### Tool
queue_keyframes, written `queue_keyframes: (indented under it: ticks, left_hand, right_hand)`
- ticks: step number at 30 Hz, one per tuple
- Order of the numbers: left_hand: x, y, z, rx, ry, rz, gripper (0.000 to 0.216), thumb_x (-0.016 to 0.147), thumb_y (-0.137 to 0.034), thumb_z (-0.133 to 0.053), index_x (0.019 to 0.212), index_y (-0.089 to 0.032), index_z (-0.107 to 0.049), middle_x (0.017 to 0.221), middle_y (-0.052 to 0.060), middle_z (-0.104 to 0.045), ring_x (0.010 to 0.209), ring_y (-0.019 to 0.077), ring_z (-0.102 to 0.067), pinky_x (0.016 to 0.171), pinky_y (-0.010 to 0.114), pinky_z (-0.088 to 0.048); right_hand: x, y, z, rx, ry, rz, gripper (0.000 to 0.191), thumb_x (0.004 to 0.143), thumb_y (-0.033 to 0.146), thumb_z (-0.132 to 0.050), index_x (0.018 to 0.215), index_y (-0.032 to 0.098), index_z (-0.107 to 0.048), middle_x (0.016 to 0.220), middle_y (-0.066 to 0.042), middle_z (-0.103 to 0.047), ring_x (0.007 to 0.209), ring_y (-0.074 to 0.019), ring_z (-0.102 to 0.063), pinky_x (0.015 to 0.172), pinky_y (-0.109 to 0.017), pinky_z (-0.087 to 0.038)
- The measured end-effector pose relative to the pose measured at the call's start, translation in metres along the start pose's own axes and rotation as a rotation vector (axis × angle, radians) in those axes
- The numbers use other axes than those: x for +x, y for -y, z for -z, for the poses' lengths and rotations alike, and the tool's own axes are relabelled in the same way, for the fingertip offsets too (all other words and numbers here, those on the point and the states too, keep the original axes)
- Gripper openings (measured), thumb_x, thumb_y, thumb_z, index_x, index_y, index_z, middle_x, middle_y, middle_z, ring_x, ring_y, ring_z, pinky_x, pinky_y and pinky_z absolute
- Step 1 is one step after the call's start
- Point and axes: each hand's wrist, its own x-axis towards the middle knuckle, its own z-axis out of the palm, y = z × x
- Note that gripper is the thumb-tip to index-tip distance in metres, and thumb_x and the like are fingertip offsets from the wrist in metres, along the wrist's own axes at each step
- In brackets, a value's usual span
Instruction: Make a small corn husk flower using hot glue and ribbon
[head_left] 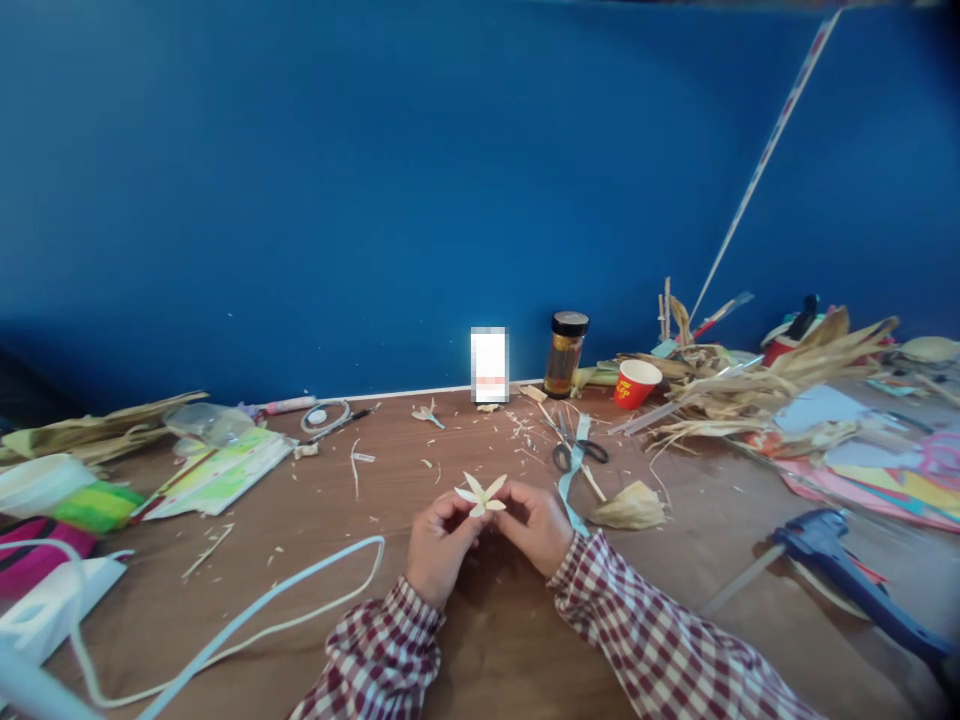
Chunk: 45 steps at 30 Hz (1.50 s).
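Observation:
Both hands meet over the brown table, just in front of me. My left hand (439, 545) and my right hand (534, 525) pinch a small pale flower (481, 495) made of dried husk petals, held between their fingertips. The petals fan out above the fingers. Both sleeves are red and white check. Black-handled scissors (579, 452) and a pale blue ribbon strip (571, 490) lie just beyond my right hand. A folded piece of dried husk (631, 506) rests to the right of it.
A blue glue gun (862, 580) lies at the right. A heap of dried husks (757, 385), a red paper cup (636, 383) and a dark-lidded jar (565, 353) stand at the back. A white cord (247, 620) loops at the left, near coloured papers (217, 475).

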Motion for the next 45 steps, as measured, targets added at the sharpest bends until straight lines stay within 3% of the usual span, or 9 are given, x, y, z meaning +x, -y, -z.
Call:
queue_keyframes:
  ticks: [13,16,18,20,24,31,36,41,45]
  left_hand:
    - [-0.002,0.004,0.001,-0.114,-0.074,-0.105,0.017,0.063,-0.032,-0.069,0.064,-0.015,-0.065,0.069,0.0,-0.055,0.054,0.0098,-0.05,0.043,0.019,-0.043]
    - [-0.004,0.003,-0.001,-0.179,-0.058,-0.03,0.037,0.062,-0.032,-0.071,0.094,-0.017,-0.062,0.083,0.002,-0.057,0.056,0.0093,-0.051,0.042,0.019,-0.044]
    - [-0.004,0.003,-0.003,-0.206,-0.062,0.016,0.062,0.064,-0.033,-0.069,0.12,-0.02,-0.046,0.094,0.005,-0.056,0.057,0.009,-0.052,0.042,0.019,-0.045]
    - [-0.005,0.003,-0.005,-0.182,-0.1,0.007,0.066,0.069,-0.036,-0.064,0.127,-0.021,-0.035,0.093,0.005,-0.055,0.056,0.0089,-0.052,0.043,0.019,-0.045]
    - [-0.002,0.002,-0.004,-0.099,-0.173,-0.049,0.048,0.078,-0.04,-0.052,0.119,-0.018,-0.04,0.077,0.001,-0.055,0.047,0.0072,-0.046,0.042,0.02,-0.043]
    - [0.009,0.006,0.003,-0.032,-0.232,-0.144,0.043,0.079,-0.041,-0.051,0.114,-0.017,-0.046,0.072,0.001,-0.057,0.05,0.0094,-0.05,0.045,0.021,-0.042]
    - [0.012,0.01,0.001,-0.004,-0.208,-0.151,0.039,0.082,-0.038,-0.047,0.114,-0.016,-0.047,0.071,0.001,-0.058,0.057,0.0113,-0.054,0.05,0.021,-0.044]
    - [0.012,0.008,0.001,0.0,-0.219,-0.139,0.039,0.082,-0.038,-0.047,0.114,-0.016,-0.048,0.072,0.002,-0.058,0.059,0.0128,-0.056,0.05,0.022,-0.044]
    - [0.012,0.008,0.001,0.001,-0.227,-0.136,0.04,0.08,-0.039,-0.049,0.112,-0.015,-0.051,0.07,0.003,-0.059,0.057,0.0133,-0.056,0.05,0.023,-0.045]
  right_hand:
    - [0.002,0.012,-0.011,-0.007,-0.03,-0.058,0.016,0.076,0.033,-0.057,0.078,0.017,-0.058,0.067,-0.001,-0.06,0.062,-0.0132,-0.055,0.058,-0.025,-0.044]
    - [0.016,0.016,-0.007,-0.071,-0.058,-0.047,0.015,0.076,0.032,-0.056,0.079,0.016,-0.058,0.069,-0.001,-0.06,0.062,-0.0131,-0.055,0.058,-0.025,-0.044]
    - [0.034,0.015,-0.003,-0.124,-0.117,-0.052,0.015,0.076,0.031,-0.055,0.08,0.016,-0.057,0.069,-0.001,-0.06,0.061,-0.0131,-0.055,0.057,-0.025,-0.044]
    - [0.057,0.01,-0.001,-0.203,-0.173,-0.075,0.016,0.076,0.03,-0.054,0.08,0.015,-0.056,0.067,-0.001,-0.06,0.058,-0.0128,-0.054,0.055,-0.025,-0.044]
    - [0.109,-0.006,-0.005,-0.494,-0.212,-0.13,0.015,0.077,0.028,-0.053,0.078,0.015,-0.059,0.071,-0.003,-0.062,0.064,-0.0134,-0.056,0.06,-0.025,-0.044]
    - [0.17,-0.027,-0.025,-0.653,-0.187,-0.211,0.01,0.075,0.024,-0.057,0.072,0.016,-0.062,0.072,-0.004,-0.063,0.068,-0.0151,-0.057,0.063,-0.027,-0.042]
    - [0.187,-0.033,-0.041,-0.703,-0.144,-0.264,0.009,0.075,0.024,-0.058,0.076,0.016,-0.063,0.077,-0.005,-0.065,0.074,-0.0168,-0.059,0.066,-0.027,-0.042]
    - [0.188,-0.034,-0.042,-0.692,-0.087,-0.293,0.028,0.071,0.035,-0.064,0.09,0.015,-0.059,0.08,-0.006,-0.065,0.074,-0.0185,-0.06,0.065,-0.028,-0.043]
    - [0.189,-0.034,-0.043,-0.685,-0.057,-0.302,0.028,0.066,0.027,-0.069,0.089,0.016,-0.058,0.076,-0.003,-0.066,0.072,-0.0174,-0.061,0.065,-0.028,-0.043]
